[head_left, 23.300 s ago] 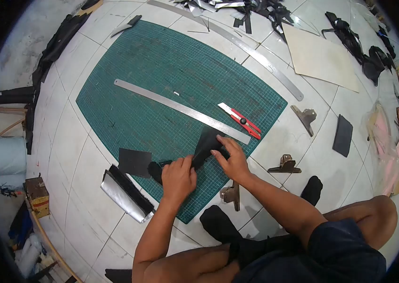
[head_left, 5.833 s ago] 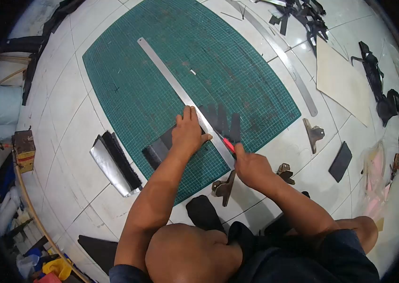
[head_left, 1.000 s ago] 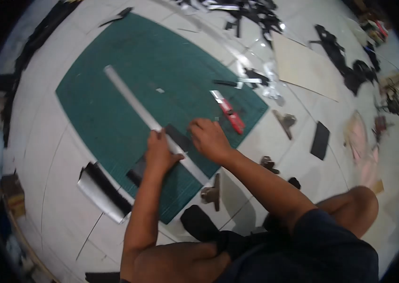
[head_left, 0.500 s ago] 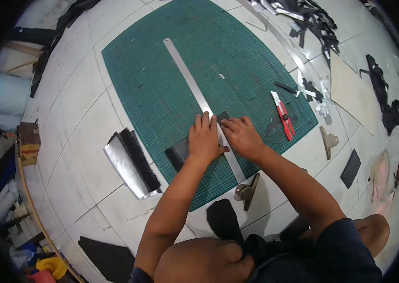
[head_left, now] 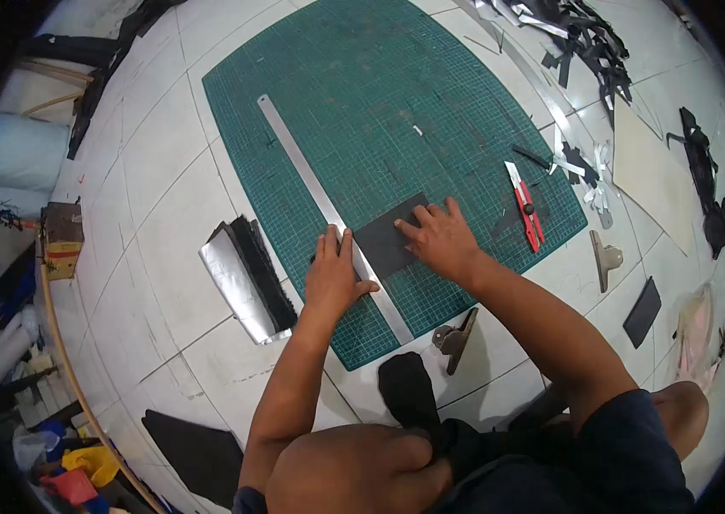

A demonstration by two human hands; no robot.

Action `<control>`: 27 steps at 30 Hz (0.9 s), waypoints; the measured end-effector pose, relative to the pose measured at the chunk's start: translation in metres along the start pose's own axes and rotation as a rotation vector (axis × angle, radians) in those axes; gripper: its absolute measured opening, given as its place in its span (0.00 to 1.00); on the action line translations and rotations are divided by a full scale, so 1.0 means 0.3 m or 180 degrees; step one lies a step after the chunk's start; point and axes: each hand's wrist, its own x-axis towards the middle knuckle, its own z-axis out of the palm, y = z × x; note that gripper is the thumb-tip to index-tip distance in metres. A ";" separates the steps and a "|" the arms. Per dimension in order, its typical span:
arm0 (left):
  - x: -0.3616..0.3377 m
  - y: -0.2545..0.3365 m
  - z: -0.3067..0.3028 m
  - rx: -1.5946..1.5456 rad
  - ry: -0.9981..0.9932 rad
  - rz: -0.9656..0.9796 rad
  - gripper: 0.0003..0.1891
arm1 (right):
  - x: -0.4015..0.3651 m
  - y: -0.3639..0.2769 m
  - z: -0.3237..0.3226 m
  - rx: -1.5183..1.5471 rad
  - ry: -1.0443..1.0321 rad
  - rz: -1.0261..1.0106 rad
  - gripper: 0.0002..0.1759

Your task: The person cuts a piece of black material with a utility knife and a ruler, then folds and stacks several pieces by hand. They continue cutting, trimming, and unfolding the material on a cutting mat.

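A steel ruler point(head_left: 302, 167) lies slantwise on the green cutting mat point(head_left: 337, 77). My left hand point(head_left: 334, 272) rests flat on the ruler's lower half, fingers stretched forward and thumb out to the side. Against the ruler's right edge lies a black rectangular sheet point(head_left: 386, 240); its left part is hidden under the ruler and hand. Spread fingers of my right hand point(head_left: 444, 242) touch the right side of this sheet. To the right on the mat is a red utility knife point(head_left: 527, 210) with its blade out.
Left of the mat sits a stack of black and silver pieces point(head_left: 247, 278). Large metal clips point(head_left: 455, 341) lie near the mat's front and right edges. Dark and silver offcuts point(head_left: 594, 51) are heaped at the upper right, beside a beige board point(head_left: 650, 180). A black piece point(head_left: 641, 313) lies on the tiles.
The ruler and my left hand have shifted left across the mat, uncovering more of the black sheet on the right. My right hand's fingers have spread out over the sheet.
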 end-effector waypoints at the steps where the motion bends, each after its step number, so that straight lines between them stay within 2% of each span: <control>1: -0.006 -0.007 -0.002 -0.0061 -0.0053 -0.0053 0.63 | 0.011 -0.007 -0.004 -0.0050 0.0010 0.0040 0.25; 6: -0.020 -0.021 -0.016 -0.0267 -0.0108 -0.0081 0.64 | 0.044 -0.036 -0.055 -0.0339 -0.0087 0.0022 0.26; 9: -0.028 -0.029 -0.032 -0.0371 -0.0190 -0.0080 0.65 | 0.066 -0.036 -0.012 -0.0178 -0.0045 -0.0202 0.25; 12: -0.034 -0.053 -0.026 -0.0538 -0.0208 -0.0012 0.66 | 0.059 -0.046 0.007 0.0121 -0.0066 -0.0094 0.26; 15: -0.034 -0.075 -0.020 -0.0620 -0.0235 0.0015 0.66 | 0.061 -0.053 -0.003 0.0089 -0.0290 -0.0034 0.30; 18: -0.031 -0.070 -0.030 -0.0559 -0.0233 -0.0002 0.65 | 0.058 -0.079 -0.005 0.0005 -0.0106 -0.0030 0.34; 21: -0.027 -0.074 -0.023 -0.0551 -0.0195 0.0025 0.65 | 0.066 -0.086 -0.024 -0.0144 -0.0547 -0.0055 0.35; 27: -0.021 -0.089 0.010 -0.0606 0.0011 0.0078 0.65 | 0.080 -0.100 -0.034 -0.0202 -0.0731 0.0010 0.33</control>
